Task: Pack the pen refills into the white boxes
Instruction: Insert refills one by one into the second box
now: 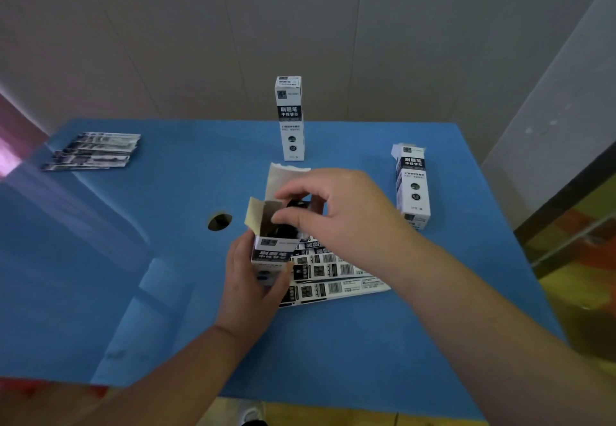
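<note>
**Refills going into an open white box at the middle of the blue table**

Head view: the left hand (248, 287) is gripping the lower part of an open white box (274, 249), thumb on one side and fingers curled round the other, holding it upright just right of the round hole (219, 221) in the blue table (166, 259). The box's top flaps are standing open, one tan flap leaning toward the hole and a taller one rising behind. The right hand (336, 212) is hovering over the box mouth with its fingers curled, pinching dark pen refills (293, 208) whose ends are sitting inside the opening. How many refills are in the pinch cannot be told.

Right of the hole, partly under both hands, a fan of flat printed refill packets (333, 275) is lying on the table, touching the held box's base. Beyond the hole, toward the wall, a closed white box (290, 118) is standing upright. Far right of the hole, a second white box (412, 185) is standing with its top flap slightly lifted. Far left of the hole, near the table's back corner, another stack of flat packets (95, 151) is lying, well apart from everything else.
</note>
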